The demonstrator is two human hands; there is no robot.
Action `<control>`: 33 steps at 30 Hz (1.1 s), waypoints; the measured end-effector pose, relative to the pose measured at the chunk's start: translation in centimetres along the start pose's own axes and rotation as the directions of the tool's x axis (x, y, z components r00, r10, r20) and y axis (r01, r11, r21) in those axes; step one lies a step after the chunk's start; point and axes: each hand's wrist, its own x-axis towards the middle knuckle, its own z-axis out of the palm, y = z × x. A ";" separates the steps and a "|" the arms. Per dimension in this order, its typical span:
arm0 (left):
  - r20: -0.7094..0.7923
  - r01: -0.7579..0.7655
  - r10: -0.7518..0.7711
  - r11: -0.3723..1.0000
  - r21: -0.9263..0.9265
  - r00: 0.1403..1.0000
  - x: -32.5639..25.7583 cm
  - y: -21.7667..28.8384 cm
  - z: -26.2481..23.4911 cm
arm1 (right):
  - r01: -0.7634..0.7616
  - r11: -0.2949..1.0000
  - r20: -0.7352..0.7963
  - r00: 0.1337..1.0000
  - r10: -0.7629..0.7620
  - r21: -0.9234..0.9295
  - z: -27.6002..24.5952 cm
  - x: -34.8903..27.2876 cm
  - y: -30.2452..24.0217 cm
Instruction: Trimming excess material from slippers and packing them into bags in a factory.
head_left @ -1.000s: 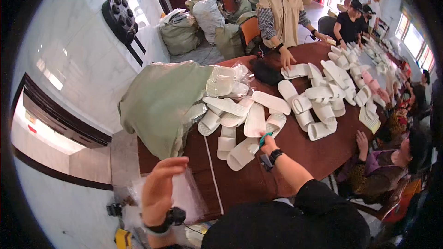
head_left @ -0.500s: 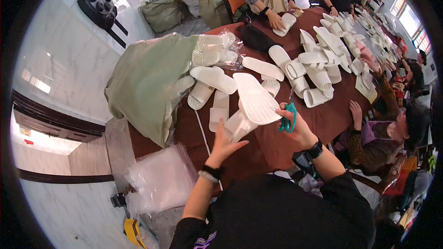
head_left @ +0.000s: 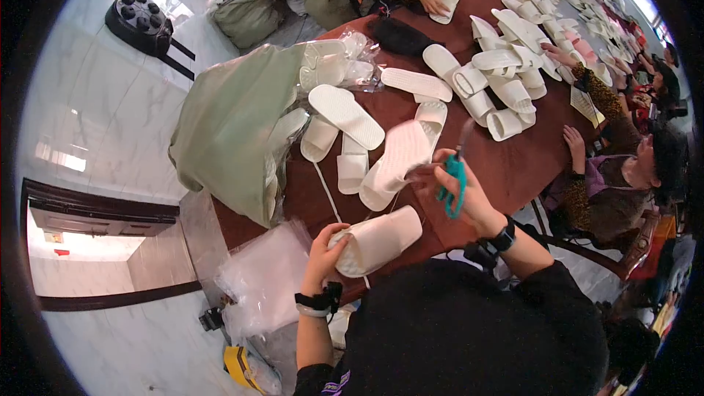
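Slippers lay across the brown table (head_left: 513,169). Near its closest edge, the left hand (head_left: 323,249) gripped a white slipper (head_left: 378,238); the right hand (head_left: 462,187) clasped teal scissors (head_left: 453,180) just beyond. Trimming seemed underway; next, blades must meet the slipper.

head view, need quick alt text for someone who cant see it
A person's left hand grips a white foam slipper while the right hand holds teal-handled scissors over a brown wooden table. Many more white slippers and a pale green cloth sack lie on it.
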 end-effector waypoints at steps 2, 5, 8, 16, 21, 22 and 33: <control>0.035 0.019 -0.019 1.000 0.006 0.999 -0.1 -2.5 -1.5 | 0.011 0.989 0.151 0.989 0.012 -0.150 -0.9 2.0 2.5; 0.131 0.217 -0.215 0.976 -0.007 0.968 -0.2 -7.9 -2.9 | -0.420 0.809 0.217 0.817 0.534 -0.412 -2.9 4.3 3.5; 0.078 0.346 -0.344 0.938 -0.013 0.936 -0.9 -12.7 -3.3 | -0.124 0.505 0.188 0.831 0.523 -0.854 -6.3 4.2 7.4; -0.189 0.477 -0.554 0.813 -0.335 0.811 -4.5 -19.6 -1.3 | 0.137 -0.061 0.015 0.495 0.869 -0.989 -9.3 1.6 10.0; -0.326 0.262 -0.189 0.945 0.196 0.926 -3.4 -21.7 -0.4 | 0.033 -0.102 -0.080 0.410 0.909 -0.994 -7.4 1.4 9.7; -0.318 0.259 -0.189 0.946 0.194 0.929 -2.3 -20.9 0.1 | 0.026 -0.106 -0.086 0.411 0.907 -0.994 -7.5 1.4 9.6; -0.301 0.229 -0.318 0.928 -0.294 0.899 2.1 -12.3 1.7 | -0.262 0.452 0.418 0.176 0.891 -0.853 -6.2 -0.2 8.1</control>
